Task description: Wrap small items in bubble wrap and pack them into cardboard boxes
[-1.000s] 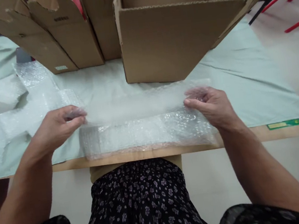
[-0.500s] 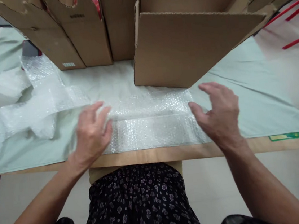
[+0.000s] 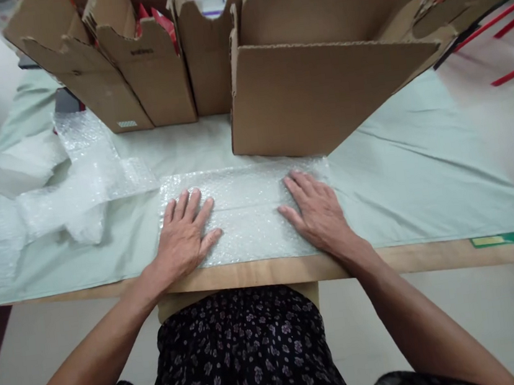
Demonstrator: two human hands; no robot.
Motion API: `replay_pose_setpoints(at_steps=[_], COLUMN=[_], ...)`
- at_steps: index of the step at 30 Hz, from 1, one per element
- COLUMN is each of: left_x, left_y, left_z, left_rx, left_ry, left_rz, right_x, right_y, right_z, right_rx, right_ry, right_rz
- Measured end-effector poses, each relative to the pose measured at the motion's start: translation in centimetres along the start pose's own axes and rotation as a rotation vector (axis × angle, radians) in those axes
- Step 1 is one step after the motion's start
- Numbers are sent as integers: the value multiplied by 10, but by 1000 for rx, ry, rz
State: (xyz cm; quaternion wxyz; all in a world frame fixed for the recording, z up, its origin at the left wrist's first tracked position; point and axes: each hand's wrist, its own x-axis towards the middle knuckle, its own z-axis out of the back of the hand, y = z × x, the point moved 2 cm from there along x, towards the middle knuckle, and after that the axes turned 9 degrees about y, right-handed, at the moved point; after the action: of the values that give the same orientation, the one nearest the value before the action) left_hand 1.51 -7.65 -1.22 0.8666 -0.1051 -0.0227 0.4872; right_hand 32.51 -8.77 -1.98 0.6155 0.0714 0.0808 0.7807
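A clear sheet of bubble wrap (image 3: 251, 218) lies flat on the pale green cloth at the table's front edge, with a crease or edge running across its middle. My left hand (image 3: 187, 232) rests palm down on its left part, fingers spread. On its right part my right hand (image 3: 316, 210) also lies palm down, thumb held away from the fingers. Neither hand grips anything. Just beyond the sheet stands a large cardboard box (image 3: 319, 91), its front corner close to the sheet's far edge.
Crumpled bubble wrap (image 3: 74, 190) lies on the cloth (image 3: 425, 184) at the left. Several narrow cardboard boxes (image 3: 153, 74) with items inside stand along the back. A green and yellow strip (image 3: 504, 239) is on the wooden edge at the right.
Both hands have come inward and down from above the sheet's sides onto its surface. The sheet now looks flatter. The camera view has shifted slightly.
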Motion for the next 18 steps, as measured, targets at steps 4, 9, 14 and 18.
replay_pose_setpoints(at_steps=[4,9,14,18], left_x=[-1,-4,-41,-66], left_y=[0,2,6,0], left_z=[1,7,12,6], left_rx=[40,49,33,24], left_ry=[30,70,-4,-12], left_rz=[53,85,52,-18], right_x=[-13,-22,-65,-107], right_y=[-20,-27,-48,-44], right_z=[4,12,24,30], right_rx=[-58,-84,-37,8], right_ry=[-4,-4,-142,-123], right_rz=[-106,-176,-181,0])
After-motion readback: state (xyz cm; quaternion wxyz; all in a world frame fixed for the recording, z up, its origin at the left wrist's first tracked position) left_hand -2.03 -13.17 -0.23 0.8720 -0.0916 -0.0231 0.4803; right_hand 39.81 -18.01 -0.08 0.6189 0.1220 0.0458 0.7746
